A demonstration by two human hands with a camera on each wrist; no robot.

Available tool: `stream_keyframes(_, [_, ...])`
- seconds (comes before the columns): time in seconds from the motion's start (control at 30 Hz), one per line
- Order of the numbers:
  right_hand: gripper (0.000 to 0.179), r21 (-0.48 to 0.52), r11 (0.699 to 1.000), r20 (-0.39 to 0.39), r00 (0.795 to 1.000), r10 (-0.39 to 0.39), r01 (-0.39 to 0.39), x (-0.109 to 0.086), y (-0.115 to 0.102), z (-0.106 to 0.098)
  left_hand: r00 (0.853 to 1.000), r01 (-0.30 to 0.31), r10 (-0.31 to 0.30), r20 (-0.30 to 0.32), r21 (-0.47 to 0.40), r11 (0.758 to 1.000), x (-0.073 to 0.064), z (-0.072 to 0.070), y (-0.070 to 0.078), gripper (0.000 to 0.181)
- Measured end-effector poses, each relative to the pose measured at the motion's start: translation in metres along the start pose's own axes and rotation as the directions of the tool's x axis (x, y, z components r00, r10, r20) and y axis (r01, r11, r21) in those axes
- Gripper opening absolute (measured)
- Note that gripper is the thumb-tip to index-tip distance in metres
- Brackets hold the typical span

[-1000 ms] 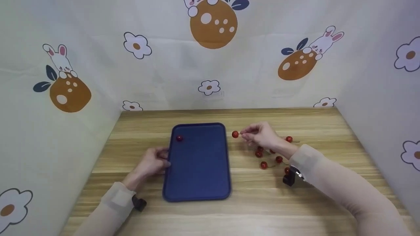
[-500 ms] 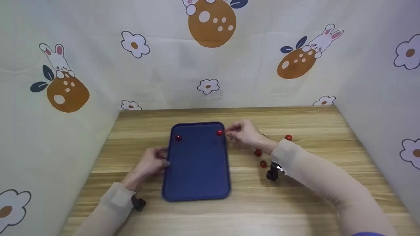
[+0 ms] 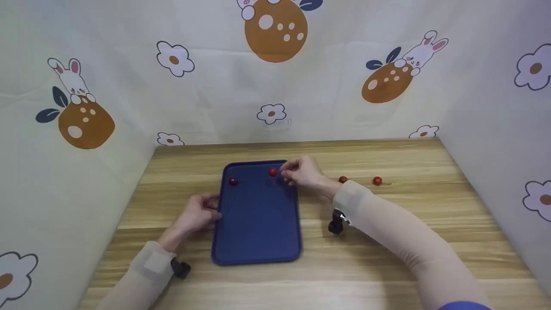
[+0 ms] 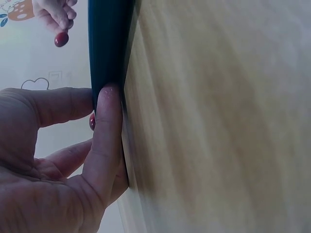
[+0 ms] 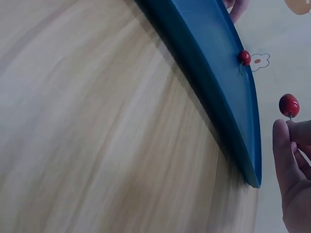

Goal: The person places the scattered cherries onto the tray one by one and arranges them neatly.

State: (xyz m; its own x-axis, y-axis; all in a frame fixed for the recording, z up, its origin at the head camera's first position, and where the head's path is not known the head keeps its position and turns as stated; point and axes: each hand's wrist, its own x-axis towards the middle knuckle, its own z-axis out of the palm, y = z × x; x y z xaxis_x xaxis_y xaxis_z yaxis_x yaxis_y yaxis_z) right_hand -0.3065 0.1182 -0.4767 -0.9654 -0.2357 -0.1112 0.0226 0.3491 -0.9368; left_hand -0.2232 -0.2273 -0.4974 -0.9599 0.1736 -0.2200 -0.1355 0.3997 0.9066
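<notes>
A blue rectangular tray (image 3: 258,224) lies on the wooden table. My left hand (image 3: 196,215) grips its left rim, thumb and fingers on either side of the edge, as the left wrist view (image 4: 109,121) shows. Over the tray's far right corner, my right hand (image 3: 304,173) pinches a red cherry (image 3: 273,172) by its stem. That cherry hangs clear of the tray surface, seen above the fingertips in the right wrist view. Another cherry (image 3: 233,181), stem attached, rests on the tray near the far left corner.
Two loose cherries show on the table to the right, one (image 3: 377,181) with its stem out and one (image 3: 342,179) by my right wrist. My right forearm (image 3: 379,224) covers the area where others lay. A patterned cloth (image 3: 215,94) encloses the table's back and sides.
My right hand has carried the pinched cherry leftward, from beside the tray to above its far right part. The forearm now hides several table cherries. My left hand has stayed on the rim.
</notes>
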Motion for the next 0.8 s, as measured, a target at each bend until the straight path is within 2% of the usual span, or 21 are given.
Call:
stream_keyframes(0.23, [0.013,-0.022,1.0,-0.024,1.0,-0.002,0.002,0.014,-0.004,0.014,1.0,0.004,-0.003,0.012,-0.01,1.0,0.0,-0.001,0.001,0.076])
stream_keyframes(0.53, [0.011,-0.068,0.997,-0.004,1.0,-0.023,0.023,0.023,-0.005,0.031,0.999,0.033,-0.033,-0.007,0.02,0.999,0.001,-0.001,0.001,0.076])
stream_keyframes(0.8, [0.012,-0.123,0.992,0.014,1.0,-0.009,0.011,0.028,-0.005,0.042,1.0,0.026,-0.026,0.0,0.02,0.999,0.002,-0.001,0.0,0.076])
